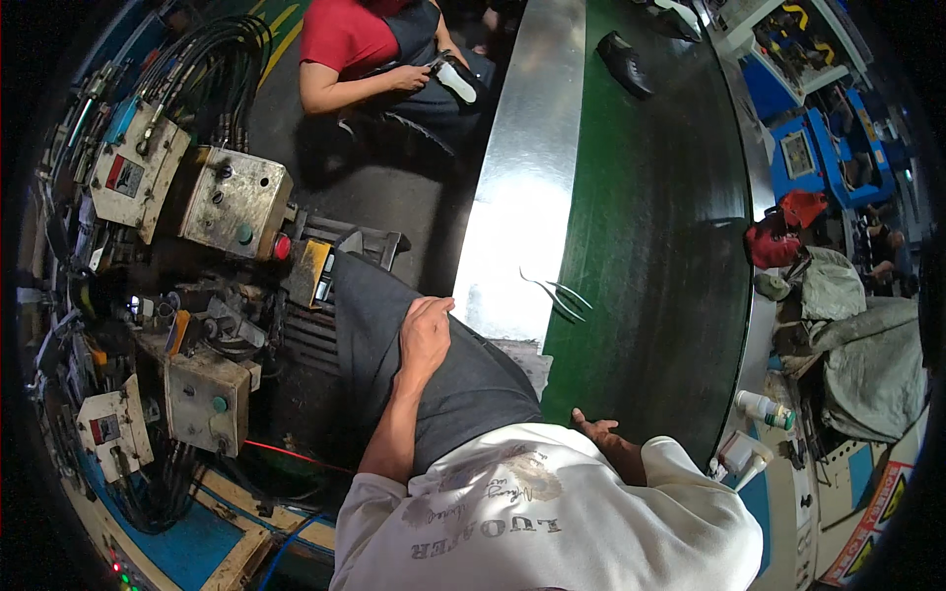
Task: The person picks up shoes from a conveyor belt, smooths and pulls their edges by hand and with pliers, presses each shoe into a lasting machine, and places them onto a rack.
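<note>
Head view: left hand (426, 335) rests relaxed on the dark apron (473, 386), right hand (597, 431) is spread at the conveyor belt (680, 207); both seem empty. From the right hand, steel pincers (539, 284) lie untouched at 11 o'clock, a black shoe (625, 65) at 12. Handling looks not begun; what is finished, I cannot tell.

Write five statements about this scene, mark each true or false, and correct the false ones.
1. The left hand rests on dark cloth. True.
2. The pliers-like metal tool lies across the border of the shiny metal strip and the green surface. True.
3. The right hand grips that tool. False: the tool lies apart from both hands.
4. A black shoe lies farther from the wearer than the tool. True.
5. The co-worker in red has empty hands. False: they hold a shoe with a white sole.
</note>
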The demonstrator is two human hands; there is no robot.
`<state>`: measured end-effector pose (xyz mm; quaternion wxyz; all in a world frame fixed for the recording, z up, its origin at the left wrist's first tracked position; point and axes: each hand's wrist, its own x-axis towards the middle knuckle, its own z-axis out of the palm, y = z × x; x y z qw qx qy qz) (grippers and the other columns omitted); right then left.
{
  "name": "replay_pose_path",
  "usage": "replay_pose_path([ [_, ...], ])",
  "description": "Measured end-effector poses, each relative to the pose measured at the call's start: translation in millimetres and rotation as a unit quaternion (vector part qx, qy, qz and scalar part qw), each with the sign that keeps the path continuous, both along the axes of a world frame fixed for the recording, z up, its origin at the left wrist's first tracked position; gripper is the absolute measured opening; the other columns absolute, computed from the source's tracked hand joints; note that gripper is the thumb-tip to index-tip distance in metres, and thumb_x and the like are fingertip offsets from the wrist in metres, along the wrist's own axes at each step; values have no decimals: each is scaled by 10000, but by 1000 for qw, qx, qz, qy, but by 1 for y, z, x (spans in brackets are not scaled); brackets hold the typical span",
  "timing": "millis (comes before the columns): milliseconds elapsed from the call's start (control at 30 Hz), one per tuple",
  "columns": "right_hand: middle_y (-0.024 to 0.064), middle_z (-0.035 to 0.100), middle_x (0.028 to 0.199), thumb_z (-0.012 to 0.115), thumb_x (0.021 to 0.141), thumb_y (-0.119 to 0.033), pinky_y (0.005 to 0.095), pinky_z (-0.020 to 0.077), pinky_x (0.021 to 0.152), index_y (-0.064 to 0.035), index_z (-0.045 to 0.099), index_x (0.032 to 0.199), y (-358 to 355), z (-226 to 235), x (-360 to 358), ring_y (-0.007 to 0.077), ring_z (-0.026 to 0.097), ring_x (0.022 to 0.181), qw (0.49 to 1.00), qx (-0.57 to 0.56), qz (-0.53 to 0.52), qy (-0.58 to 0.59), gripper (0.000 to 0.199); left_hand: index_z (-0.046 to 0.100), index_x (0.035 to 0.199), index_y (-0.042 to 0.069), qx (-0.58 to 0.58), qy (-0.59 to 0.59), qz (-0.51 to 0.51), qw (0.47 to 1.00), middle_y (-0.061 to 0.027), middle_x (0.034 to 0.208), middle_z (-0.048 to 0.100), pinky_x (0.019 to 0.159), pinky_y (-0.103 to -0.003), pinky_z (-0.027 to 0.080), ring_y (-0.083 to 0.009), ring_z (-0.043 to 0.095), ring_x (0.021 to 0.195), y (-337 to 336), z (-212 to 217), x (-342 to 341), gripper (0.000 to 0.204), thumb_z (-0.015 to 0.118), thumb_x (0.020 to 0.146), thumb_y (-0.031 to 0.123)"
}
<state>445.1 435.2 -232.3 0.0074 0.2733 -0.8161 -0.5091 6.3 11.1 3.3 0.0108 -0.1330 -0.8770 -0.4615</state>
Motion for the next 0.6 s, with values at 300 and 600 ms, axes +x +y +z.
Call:
replay_pose_path([
  [300, 341, 518, 1414, 370, 1061, -635, 654, 453, 797, -222, 187, 1715, -14, 21, -35, 447, 517, 904, 871, -42, -217, -438, 794, 773, 1131, -43, 9, 2, 3, 1000, -165, 1090, 792, 977, -440, 549, -355, 696, 1098, -2, -1, 1, 252, 592, 956, -35],
  [600, 344, 326, 1566, 420, 957, -792, 652, 313, 1023, -128, 37, 1706, -42, 53, -80, 490, 341, 1217, 487, -215, -756, -381, 1072, 774, 1139, -37, 14, -2, 3, 1000, -160, 1088, 789, 986, -444, 541, -358, 693, 1103, -5, -2, 3, 263, 570, 971, -32],
])
